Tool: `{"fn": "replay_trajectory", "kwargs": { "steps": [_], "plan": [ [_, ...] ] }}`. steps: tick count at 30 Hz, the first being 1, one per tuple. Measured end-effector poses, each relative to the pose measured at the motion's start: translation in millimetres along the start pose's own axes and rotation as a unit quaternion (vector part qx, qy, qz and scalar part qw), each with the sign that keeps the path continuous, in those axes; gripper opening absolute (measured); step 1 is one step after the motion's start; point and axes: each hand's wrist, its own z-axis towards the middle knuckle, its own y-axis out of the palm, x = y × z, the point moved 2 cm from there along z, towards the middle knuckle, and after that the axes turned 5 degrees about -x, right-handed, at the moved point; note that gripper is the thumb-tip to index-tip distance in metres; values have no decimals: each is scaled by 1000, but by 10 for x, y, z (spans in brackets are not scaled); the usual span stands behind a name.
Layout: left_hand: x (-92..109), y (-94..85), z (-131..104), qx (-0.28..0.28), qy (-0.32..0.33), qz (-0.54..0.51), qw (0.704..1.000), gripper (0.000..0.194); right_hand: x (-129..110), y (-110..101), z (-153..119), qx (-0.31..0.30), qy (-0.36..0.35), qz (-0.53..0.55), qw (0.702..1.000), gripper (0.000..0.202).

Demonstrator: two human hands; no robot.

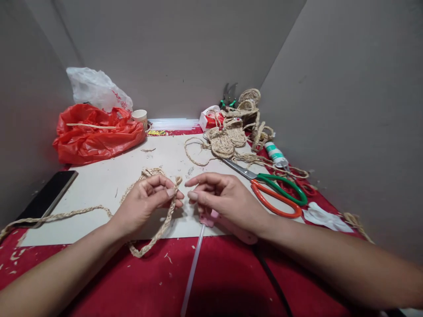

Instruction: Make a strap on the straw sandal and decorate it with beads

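Note:
My left hand (150, 196) pinches the end of a braided straw cord (165, 224) between thumb and fingers. A small folded tip of the cord sticks up above the thumb, and the rest loops down and runs off to the left. Just right of that tip is my right hand (218, 193), its thumb and index finger apart with nothing visible between them. Under the right hand lies a pink glue gun (238, 230), partly hidden, with a translucent glue stick (194, 264) in its back end. Scissors (274, 189) with green and orange handles lie right of the hand.
A pale board (95, 185) covers part of the red cloth. Left are a red plastic bag (95, 136), a phone (49, 193) and a paper cup (140, 116). Behind lie woven straw pieces (224, 141), glue sticks (173, 123) and pliers (228, 94). Grey walls enclose the space.

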Motion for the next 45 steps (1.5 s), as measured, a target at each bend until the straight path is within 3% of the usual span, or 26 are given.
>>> {"fn": "replay_trajectory", "kwargs": {
  "steps": [10,18,33,38,45],
  "plan": [
    [-68,123,-21,-35,-34,-22,999,13,74,-4,33,7,13,62,998,24],
    [-149,103,-11,12,-24,-27,999,20,93,-12,26,-19,34,61,997,24],
    [-163,118,-22,22,-33,-65,997,20,131,-12,40,-4,31,57,998,25],
    [-122,126,-30,42,-21,-42,998,17,156,-40,56,-7,50,70,996,25],
    [-102,102,-42,75,26,79,994,8,155,13,27,-1,39,62,997,22]
  ]
}}
